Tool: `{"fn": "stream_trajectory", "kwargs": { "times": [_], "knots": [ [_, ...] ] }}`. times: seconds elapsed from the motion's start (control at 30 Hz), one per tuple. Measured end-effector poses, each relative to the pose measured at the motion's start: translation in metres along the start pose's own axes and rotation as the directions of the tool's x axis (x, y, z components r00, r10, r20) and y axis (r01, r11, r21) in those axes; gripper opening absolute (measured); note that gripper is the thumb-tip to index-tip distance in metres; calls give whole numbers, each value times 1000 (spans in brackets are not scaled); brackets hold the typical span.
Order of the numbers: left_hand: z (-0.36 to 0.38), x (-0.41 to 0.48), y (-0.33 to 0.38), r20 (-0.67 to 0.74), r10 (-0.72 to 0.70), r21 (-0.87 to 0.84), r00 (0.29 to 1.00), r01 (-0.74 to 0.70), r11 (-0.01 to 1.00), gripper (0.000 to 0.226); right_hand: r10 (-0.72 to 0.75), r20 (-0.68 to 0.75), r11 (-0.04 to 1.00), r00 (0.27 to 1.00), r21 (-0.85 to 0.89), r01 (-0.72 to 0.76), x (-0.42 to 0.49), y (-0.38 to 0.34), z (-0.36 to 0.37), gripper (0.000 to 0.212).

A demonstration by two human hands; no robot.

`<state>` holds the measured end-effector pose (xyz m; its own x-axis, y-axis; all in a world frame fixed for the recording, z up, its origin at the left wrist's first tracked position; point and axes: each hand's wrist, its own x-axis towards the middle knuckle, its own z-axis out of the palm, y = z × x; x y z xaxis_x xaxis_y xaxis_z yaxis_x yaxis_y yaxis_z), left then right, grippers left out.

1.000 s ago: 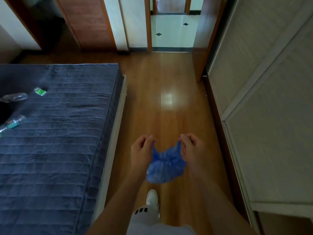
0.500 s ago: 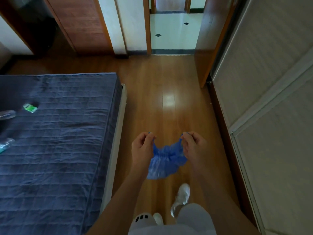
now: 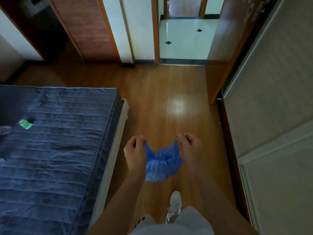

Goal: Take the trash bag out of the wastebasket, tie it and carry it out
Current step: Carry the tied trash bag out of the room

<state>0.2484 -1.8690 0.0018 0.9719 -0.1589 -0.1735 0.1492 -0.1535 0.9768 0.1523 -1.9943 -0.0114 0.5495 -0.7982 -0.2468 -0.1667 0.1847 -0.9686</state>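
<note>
The trash bag [image 3: 162, 162] hangs over the floor [image 3: 160, 99] between the left hand [image 3: 135, 150] and the right hand [image 3: 188, 146], each pinching one top corner in its fingers [image 3: 182, 139]. Below the bag, nearer the person, a shoe [image 3: 174, 205] stands on the floor. The bed [image 3: 59, 141] lies to the left, with a small packet [image 3: 25, 124] on it near its left edge. A wardrobe [image 3: 274, 99] runs along the right side. Ahead, beyond the floor, an open doorway [image 3: 183, 39] leads to a tiled hall, with the door [image 3: 220, 56] swung open just before the wardrobe.
</note>
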Motion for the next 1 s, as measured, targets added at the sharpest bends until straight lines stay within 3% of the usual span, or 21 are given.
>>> {"fn": "stream_trajectory", "kwargs": {
  "times": [0.23,0.47,0.57,0.67,1.0],
  "knots": [
    [81,57,23,-35,20,-27,999,-21,999,27,-24,56,1000,998,8,24,98,-35,-7,27],
    [116,106,37,53,81,-12,995,-80,997,29,-12,84,998,996,56,7,165,-47,0,43],
    [125,132,40,39,92,-20,995,-91,996,31,-31,95,999,995,40,27,192,-48,11,37],
    [139,166,44,32,87,-49,996,-85,995,32,-38,95,999,995,35,35,224,-50,27,29],
    [186,343,88,55,31,-88,998,-26,996,38,-38,116,998,992,-52,44,378,-105,122,33]
  ]
}}
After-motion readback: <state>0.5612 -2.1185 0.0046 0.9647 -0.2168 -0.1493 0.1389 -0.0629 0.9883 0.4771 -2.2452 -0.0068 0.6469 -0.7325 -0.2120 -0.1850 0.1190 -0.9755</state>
